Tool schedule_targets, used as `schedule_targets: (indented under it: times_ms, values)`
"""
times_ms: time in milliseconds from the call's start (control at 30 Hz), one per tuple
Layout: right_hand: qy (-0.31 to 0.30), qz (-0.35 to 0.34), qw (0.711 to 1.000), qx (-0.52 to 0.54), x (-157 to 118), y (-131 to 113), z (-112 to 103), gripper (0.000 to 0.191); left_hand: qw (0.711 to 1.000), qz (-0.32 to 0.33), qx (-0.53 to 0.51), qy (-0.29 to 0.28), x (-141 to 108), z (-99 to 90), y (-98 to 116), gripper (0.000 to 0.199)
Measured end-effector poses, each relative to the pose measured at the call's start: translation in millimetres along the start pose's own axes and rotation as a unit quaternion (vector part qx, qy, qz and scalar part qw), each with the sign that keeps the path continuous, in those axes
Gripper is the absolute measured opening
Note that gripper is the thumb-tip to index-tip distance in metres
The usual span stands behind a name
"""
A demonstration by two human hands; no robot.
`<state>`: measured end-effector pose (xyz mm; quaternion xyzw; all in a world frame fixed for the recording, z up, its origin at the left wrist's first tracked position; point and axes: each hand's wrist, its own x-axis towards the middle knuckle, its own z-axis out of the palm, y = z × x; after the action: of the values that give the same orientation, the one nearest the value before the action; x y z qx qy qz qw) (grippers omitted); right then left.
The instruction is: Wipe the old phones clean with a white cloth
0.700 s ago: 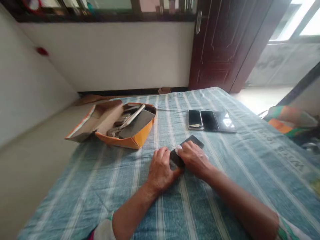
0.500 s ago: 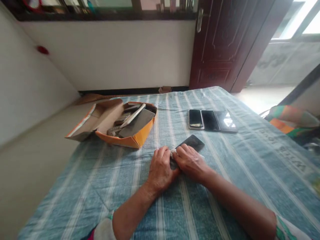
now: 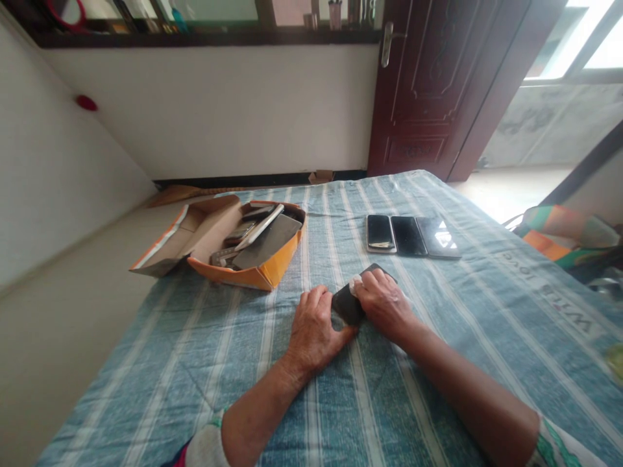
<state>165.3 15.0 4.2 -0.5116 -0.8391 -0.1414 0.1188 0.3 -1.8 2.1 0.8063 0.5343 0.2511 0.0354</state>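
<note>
Now the left hand (image 3: 314,327) is holding the near end of a dark phone (image 3: 346,305), and the right hand's grip (image 3: 387,299) is pinching a white wad (image 3: 355,285) on it. The phone is lying between them on the striped cloth (image 3: 331,421). Its long side is slanting from near left to far right, roughly pointing toward three phones (image 3: 409,235). Wiping seems to be going on; the next rub is probably needing a steady left hand.

Left hand (image 3: 311,334) and right hand (image 3: 387,305) held close together

The left fingers (image 3: 314,299) are bunched and bent, the thumb (image 3: 346,335) stretched apart from them; the right fingers (image 3: 376,280) are curled, knuckles turned upward; the left forearm (image 3: 260,408) and right forearm (image 3: 474,386) are angled inward.
</note>
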Motion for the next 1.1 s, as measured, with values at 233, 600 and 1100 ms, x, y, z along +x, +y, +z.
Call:
schedule_targets:
  times_ms: [233,600,1100]
  values:
    - [-0.005,-0.039,0.999,-0.011,2.2,-11.0,2.2,0.02,1.0,0.003,0.007,0.002,0.4,2.0,-0.8,0.035]
    - [-0.072,0.109,0.99,-0.055,4.8,29.9,1.3,0.019,1.0,0.001,0.006,-0.01,1.7,-4.2,3.8,0.038]
    - [-0.043,0.149,0.982,-0.105,-24.3,10.0,-7.0,0.021,1.0,0.011,-0.006,-0.023,3.1,-4.5,-2.3,0.04]
